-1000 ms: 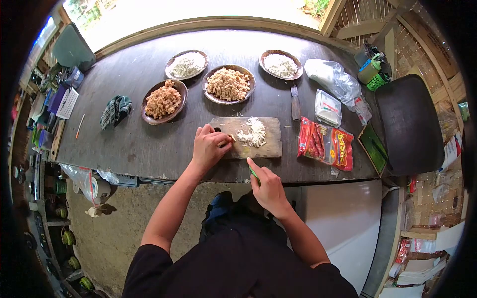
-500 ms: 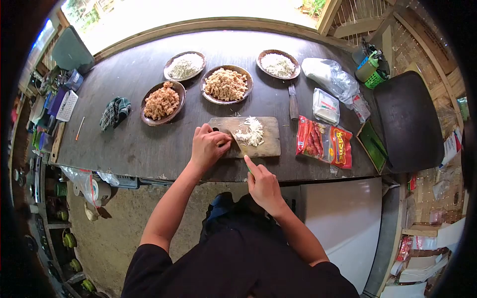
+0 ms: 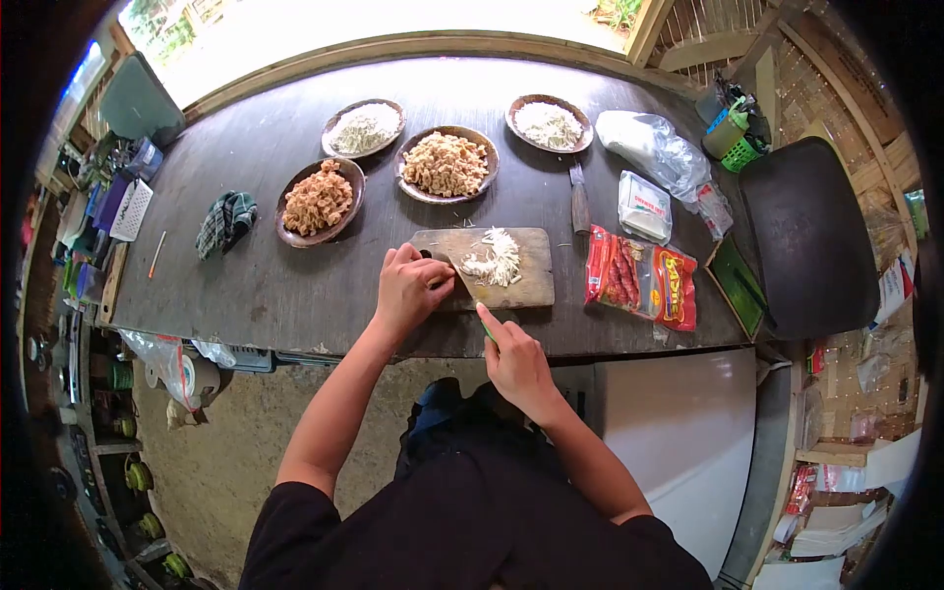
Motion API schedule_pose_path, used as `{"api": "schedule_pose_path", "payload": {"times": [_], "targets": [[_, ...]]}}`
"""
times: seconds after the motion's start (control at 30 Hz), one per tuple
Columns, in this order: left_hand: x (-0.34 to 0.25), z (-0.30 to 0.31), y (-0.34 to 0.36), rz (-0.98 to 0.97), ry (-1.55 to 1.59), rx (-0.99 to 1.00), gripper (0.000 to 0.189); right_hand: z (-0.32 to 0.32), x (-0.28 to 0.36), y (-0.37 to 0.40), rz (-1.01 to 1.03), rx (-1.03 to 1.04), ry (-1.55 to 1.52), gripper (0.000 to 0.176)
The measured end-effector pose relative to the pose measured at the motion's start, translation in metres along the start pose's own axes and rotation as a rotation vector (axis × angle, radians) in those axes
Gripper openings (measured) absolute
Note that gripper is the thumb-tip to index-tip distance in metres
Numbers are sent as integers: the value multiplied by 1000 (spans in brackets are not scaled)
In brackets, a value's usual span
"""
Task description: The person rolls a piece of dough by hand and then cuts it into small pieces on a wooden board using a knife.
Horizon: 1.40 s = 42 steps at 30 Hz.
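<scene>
A wooden cutting board (image 3: 536, 265) lies near the table's front edge, with a heap of thin white strips (image 3: 500, 258) on it. My right hand (image 3: 518, 366) is closed round the green handle of a knife (image 3: 466, 279), its index finger stretched along the top. The blade lies over the board, left of the strips. My left hand (image 3: 407, 287) is closed at the board's left side, fingertips by the blade, pinching a small piece too hidden to make out.
Behind the board stand bowls of brown pieces (image 3: 318, 202), tan pieces (image 3: 445, 164) and white shreds (image 3: 549, 125). To the right lie a second knife (image 3: 580, 202), a red sausage packet (image 3: 639, 280) and plastic bags (image 3: 654, 152). A checked cloth (image 3: 226, 224) lies left.
My right hand and the knife have shifted slightly left. My left hand stays at the board's left side, nearly unmoved.
</scene>
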<state>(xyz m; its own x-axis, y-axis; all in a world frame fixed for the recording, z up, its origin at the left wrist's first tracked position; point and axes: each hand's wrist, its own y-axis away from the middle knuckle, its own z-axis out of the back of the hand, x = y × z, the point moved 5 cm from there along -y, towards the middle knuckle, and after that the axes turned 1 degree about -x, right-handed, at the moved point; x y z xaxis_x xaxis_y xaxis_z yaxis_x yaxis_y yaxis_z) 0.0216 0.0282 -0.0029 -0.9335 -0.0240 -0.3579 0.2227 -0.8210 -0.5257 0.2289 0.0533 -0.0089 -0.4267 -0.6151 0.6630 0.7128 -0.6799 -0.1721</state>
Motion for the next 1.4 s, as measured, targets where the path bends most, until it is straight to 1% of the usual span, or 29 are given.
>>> {"api": "schedule_pose_path", "payload": {"times": [0.27,0.33,0.43,0.6,0.7,0.83,0.93,1.07,1.17,1.23,1.4], "targets": [[-4,5,2,-32,-1,-37,10,11,3,5,19,3,-5,55],[-4,5,2,-50,-2,-44,11,12,7,8,22,38,-4,56],[-1,3,1,-29,13,-9,10,11,5,7,14,21,-37,59],[2,1,0,16,54,5,10,-3,-2,0,24,10,-15,58],[1,3,-1,19,17,27,11,-2,-4,-6,35,4,-5,57],[3,1,0,25,41,11,11,9,-6,-2,48,-28,-47,58],[3,0,2,30,41,13,12,16,2,5,35,16,-33,58],[3,0,2,28,18,18,10,9,3,6,23,54,-13,58],[2,1,1,19,19,0,9,2,1,4,22,46,-25,57],[0,1,0,15,25,-9,9,1,1,-1,20,26,40,57],[2,1,1,48,25,-3,9,1,-3,-1,32,-1,18,57]]}}
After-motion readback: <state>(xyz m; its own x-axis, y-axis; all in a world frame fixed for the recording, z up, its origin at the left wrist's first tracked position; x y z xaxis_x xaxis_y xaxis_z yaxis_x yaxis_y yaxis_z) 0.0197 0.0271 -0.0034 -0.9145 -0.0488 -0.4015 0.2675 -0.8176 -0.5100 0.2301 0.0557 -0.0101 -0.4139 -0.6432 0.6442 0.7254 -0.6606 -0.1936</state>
